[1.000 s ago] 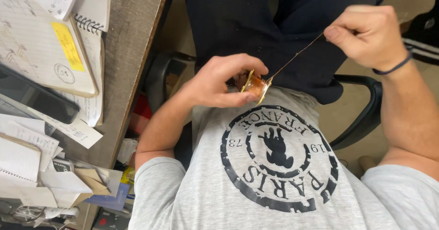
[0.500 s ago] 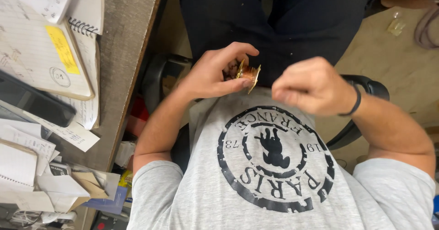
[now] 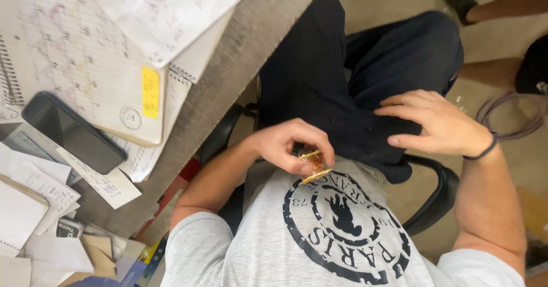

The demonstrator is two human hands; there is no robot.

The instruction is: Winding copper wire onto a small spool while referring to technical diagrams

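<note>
Cluttered desk (image 3: pixel 240 75) beside lap, left hand (image 3: pixel 288 144) fingers pinching small gold-brown piece (image 3: pixel 314 168) (shiny, flat), right hand (image 3: pixel 436 124) fingers spread, empty.

Seated person: short-sleeved grey cotton T-shirt (image 3: pixel 268 247) with dark circular printed emblem (image 3: pixel 345 224), dark trousers (image 3: pixel 342 75), thin dark wristband (image 3: pixel 482 150).

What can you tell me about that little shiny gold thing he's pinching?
The small shiny gold piece looks like thin metal or foil, with flat, angled strips. The left hand pinches it between thumb and fingertips, just above the grey printed T-shirt. Fingers hide part of it, so its full shape is unclear.
</note>
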